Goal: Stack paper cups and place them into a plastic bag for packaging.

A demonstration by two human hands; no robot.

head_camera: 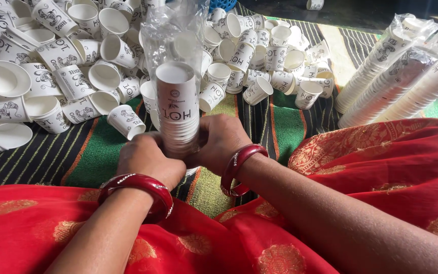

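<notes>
while both hands, left (145, 157) and right (219, 142), close around the foot of the upright cup stack (177, 109) between them, its bag (171, 30) looks slippery, the light paper easily crushed, best gripped low.

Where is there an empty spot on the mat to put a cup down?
Bare mat lies left of the hands, below the loose cups. More shows right of the hands, between the cup pile and the red cloth. Up top it is crowded.
</notes>
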